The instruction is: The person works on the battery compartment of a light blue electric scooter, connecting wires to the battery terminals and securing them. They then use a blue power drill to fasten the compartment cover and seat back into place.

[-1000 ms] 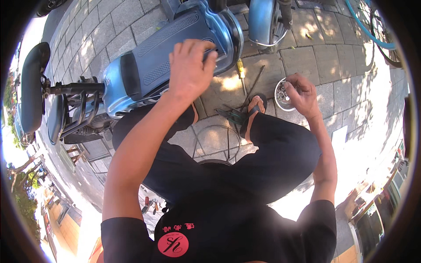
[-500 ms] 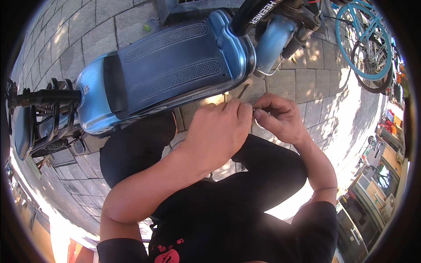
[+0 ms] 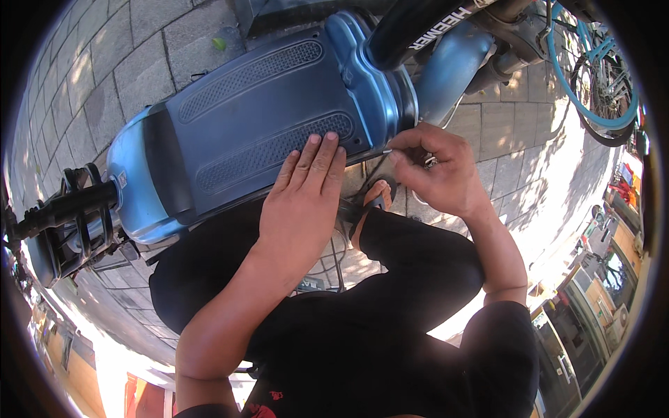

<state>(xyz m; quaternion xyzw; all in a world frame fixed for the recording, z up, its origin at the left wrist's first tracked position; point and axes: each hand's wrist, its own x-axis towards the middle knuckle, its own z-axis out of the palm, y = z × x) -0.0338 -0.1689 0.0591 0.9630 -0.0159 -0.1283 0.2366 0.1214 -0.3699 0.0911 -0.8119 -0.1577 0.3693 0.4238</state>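
My left hand (image 3: 304,188) lies flat, fingers stretched, on the near side of the dark footboard (image 3: 254,115) of a blue electric scooter. My right hand (image 3: 449,174) is closed in a pinch at the footboard's front near corner. Out of its fingertips a thin pale metal tip (image 3: 387,151) points toward the scooter's side. More silvery metal (image 3: 431,162) shows between the curled fingers; its kind I cannot make out. The blue front fender (image 3: 451,70) is just beyond this hand.
My sandalled foot (image 3: 380,194) stands on grey paving below the right hand. The black steering column (image 3: 411,31) rises at the top. A turquoise-wheeled bicycle (image 3: 592,115) stands at the far right. A small green leaf (image 3: 219,44) lies on the paving behind the scooter.
My hands were together over the paving beside the scooter. The left has moved left, opened and come down on the footboard; the right has come to the scooter's edge with the metal piece.
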